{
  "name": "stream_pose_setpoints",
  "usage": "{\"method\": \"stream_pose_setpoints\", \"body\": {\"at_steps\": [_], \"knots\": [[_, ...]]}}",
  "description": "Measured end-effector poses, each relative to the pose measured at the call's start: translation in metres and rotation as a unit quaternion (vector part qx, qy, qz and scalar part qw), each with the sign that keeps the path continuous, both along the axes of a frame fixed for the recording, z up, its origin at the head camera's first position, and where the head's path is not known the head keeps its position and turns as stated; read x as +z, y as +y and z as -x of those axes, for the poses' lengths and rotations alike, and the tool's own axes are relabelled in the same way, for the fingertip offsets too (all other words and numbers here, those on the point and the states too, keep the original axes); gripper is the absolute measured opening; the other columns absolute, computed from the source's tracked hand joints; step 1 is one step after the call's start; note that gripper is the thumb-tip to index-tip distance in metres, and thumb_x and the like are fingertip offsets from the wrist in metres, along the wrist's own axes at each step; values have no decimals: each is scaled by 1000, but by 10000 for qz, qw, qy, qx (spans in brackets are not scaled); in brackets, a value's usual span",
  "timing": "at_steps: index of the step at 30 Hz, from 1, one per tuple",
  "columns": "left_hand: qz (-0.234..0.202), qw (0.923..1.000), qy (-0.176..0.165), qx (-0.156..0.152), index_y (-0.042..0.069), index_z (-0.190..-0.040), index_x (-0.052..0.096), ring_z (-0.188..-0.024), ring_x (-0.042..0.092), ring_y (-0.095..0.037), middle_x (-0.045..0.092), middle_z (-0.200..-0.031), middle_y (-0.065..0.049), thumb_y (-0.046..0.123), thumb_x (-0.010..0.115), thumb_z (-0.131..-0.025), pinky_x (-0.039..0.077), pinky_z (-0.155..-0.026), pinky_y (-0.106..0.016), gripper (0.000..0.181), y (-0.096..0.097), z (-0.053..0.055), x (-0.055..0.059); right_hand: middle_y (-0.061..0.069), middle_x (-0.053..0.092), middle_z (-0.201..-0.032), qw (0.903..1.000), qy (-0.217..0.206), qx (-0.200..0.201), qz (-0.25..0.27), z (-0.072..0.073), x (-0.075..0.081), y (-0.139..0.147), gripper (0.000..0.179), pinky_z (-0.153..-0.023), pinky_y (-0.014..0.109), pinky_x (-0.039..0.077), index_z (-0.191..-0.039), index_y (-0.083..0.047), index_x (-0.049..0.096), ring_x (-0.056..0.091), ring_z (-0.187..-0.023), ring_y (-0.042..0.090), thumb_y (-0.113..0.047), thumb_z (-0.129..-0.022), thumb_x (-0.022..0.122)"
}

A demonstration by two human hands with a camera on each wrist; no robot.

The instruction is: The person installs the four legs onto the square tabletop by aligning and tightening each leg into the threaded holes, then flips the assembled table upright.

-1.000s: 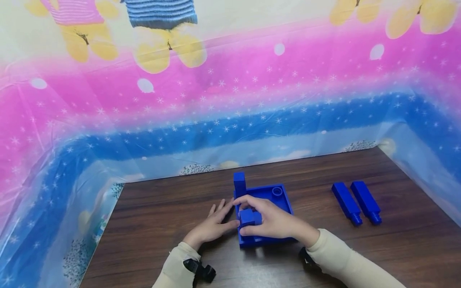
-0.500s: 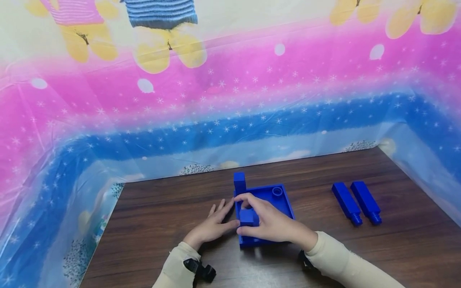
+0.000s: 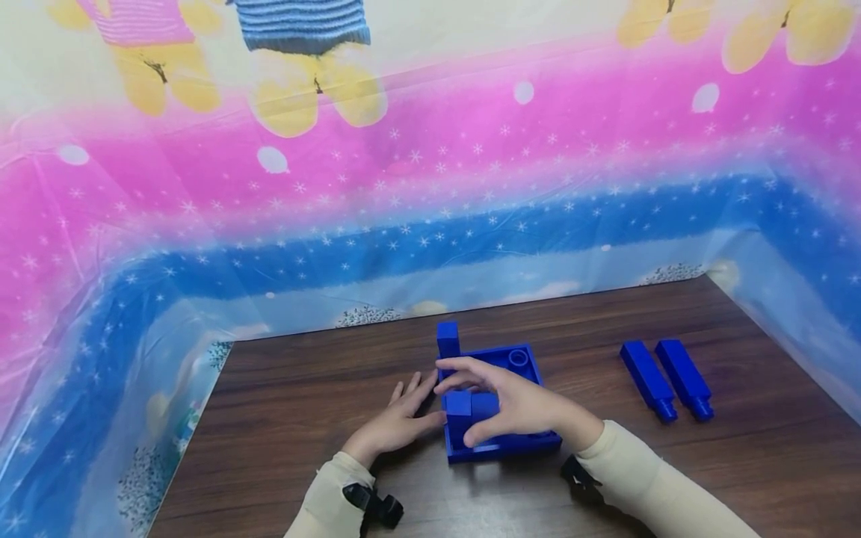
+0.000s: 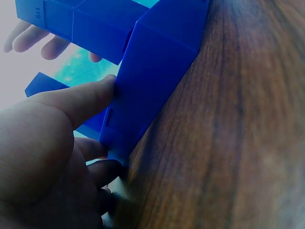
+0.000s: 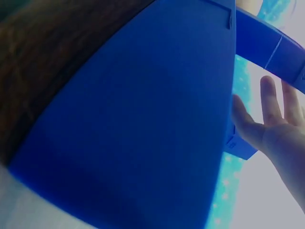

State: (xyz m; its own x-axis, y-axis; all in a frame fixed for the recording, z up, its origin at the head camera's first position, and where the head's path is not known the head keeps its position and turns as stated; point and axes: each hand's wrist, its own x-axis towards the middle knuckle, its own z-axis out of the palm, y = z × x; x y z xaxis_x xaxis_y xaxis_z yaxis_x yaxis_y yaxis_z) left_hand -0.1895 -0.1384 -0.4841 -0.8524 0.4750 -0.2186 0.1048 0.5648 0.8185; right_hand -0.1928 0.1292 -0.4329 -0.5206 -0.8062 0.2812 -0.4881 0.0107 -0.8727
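Observation:
A shallow blue square base [image 3: 504, 448] with a raised rim lies on the table, a round socket visible at its back right corner. Blue square posts stand upright at its front left corner [image 3: 460, 409] and back left corner [image 3: 447, 340]. My left hand [image 3: 397, 422] lies along the left side, its thumb [image 4: 95, 93] touching the base wall in the left wrist view. My right hand [image 3: 528, 403] is over the base, thumb and fingers spread apart around the front left post. In the right wrist view its fingers [image 5: 269, 100] stand off that post [image 5: 267, 45].
Two loose blue posts [image 3: 647, 379] with narrower threaded-looking ends lie side by side on the dark wood table [image 3: 309, 388], to the right. Behind the table hangs a printed pink and blue cloth [image 3: 430, 187].
My right hand's thumb and fingers have moved away from the front left post, after being closed around it; the hand has shifted slightly right. My left hand has stayed put.

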Motion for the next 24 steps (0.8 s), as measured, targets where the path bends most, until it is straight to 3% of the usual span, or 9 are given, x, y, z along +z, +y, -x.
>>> {"method": "stream_pose_setpoints", "body": {"at_steps": [5, 9, 16, 24], "knots": [[-47, 10000, -1, -14, 25, -171, 20, -158, -20, -42, 5, -176, -13, 74, 61, -95, -5, -115, -81, 99, -1, 0, 0, 19, 59, -149, 9988, -286, 328, 239, 6, -1, 3, 87, -120, 43, 39, -166, -8, 26, 53, -143, 26, -8, -97, 78], [9, 10000, -20, 10, 23, -171, 20, -159, -20, -41, 6, -176, -11, 75, 60, -95, -4, -116, -80, 100, 0, -2, 3, 15, 60, -149, 9982, -444, 367, 183, 8, -1, 4, 84, -118, 45, 40, -166, -8, 27, 53, -143, 24, -13, -99, 77], [12, 10000, -18, -24, 17, -170, 21, -157, -18, -48, 5, -176, -18, 60, 61, -102, -3, -114, -83, 90, -1, 1, 2, 11, 63, -146, 9976, -592, 334, 139, 7, -2, 3, 80, -117, 45, 41, -165, -8, 30, 55, -140, 23, -16, -99, 76], [8, 9998, 120, -171, 14, -170, 21, -160, -13, -42, 12, -176, -15, 49, 62, -105, -3, -120, -75, 84, -1, 3, -1, 25, 62, -141, 9980, -536, 263, 195, 6, -3, 2, 78, -116, 43, 42, -163, -7, 34, 57, -137, 23, -14, -99, 77]]}}
